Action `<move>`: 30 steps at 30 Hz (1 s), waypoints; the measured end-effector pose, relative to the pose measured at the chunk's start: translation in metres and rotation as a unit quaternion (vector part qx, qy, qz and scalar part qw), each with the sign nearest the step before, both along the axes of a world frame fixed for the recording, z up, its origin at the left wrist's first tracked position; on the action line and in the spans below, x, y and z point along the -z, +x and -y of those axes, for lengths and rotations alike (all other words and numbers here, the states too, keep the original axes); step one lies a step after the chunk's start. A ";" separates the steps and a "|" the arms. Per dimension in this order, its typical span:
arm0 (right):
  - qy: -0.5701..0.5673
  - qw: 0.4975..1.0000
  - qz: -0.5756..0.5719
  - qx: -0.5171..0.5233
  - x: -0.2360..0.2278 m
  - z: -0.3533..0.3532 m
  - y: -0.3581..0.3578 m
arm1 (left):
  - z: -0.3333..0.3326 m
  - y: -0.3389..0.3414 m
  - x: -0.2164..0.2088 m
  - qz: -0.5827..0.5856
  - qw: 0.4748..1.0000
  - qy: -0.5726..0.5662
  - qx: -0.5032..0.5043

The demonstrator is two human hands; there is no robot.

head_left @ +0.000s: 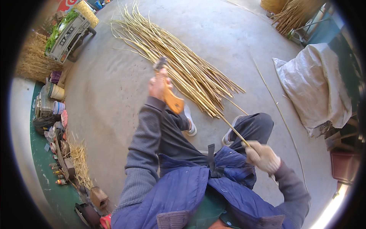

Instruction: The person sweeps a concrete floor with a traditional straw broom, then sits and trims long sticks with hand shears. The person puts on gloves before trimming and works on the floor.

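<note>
My bare left hand (156,87) is closed around a tool with a curved orange wooden handle (174,102) and a dark metal head. Motion blurs the head, so its exact kind is unclear. The tool is over the near left side of a long pile of thin tan rods (187,65) spread on the floor. In a pale work glove, my right hand (263,157) grips one thin rod (238,133) beside my right knee. That rod slants from the pile's near end through the fist, and a short end shows below the glove.
One loose rod (280,108) lies on the concrete floor at right, before a white woven sack (314,86). Buckets, jars and straw (78,162) line the left wall. A small truck (70,36) with greens stands at far left; more bundled sticks (293,17) are far right.
</note>
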State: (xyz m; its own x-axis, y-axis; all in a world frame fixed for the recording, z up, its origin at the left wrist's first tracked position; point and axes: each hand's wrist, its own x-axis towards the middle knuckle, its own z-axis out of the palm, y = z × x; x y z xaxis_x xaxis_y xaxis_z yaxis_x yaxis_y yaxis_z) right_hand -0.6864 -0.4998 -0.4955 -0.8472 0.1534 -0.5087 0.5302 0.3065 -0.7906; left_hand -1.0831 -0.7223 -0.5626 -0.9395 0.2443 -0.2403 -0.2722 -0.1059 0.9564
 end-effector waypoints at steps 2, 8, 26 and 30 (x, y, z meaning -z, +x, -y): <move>0.030 0.992 -0.076 -0.092 -0.009 0.002 -0.060 | -0.018 0.036 0.013 0.022 0.998 0.037 0.039; 0.089 0.988 -0.122 0.008 0.034 0.013 -0.164 | -0.068 0.123 0.010 0.037 0.990 0.081 0.106; 0.322 0.922 -0.120 -0.180 0.007 -0.004 0.098 | 0.298 -0.283 0.028 -0.033 0.975 -0.103 -0.196; 0.366 0.910 -0.142 -0.135 0.020 -0.043 0.136 | 0.469 -0.352 -0.040 0.097 0.989 -0.029 -0.109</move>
State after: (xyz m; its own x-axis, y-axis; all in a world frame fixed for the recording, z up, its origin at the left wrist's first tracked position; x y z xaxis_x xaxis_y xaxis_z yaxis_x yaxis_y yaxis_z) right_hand -0.5502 -0.4572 -0.5157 -0.9856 0.1303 -0.1078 0.1637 0.8947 -0.4156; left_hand -1.4348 -1.1909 -0.5227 -0.9030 0.0204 -0.4291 -0.4280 -0.1285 0.8946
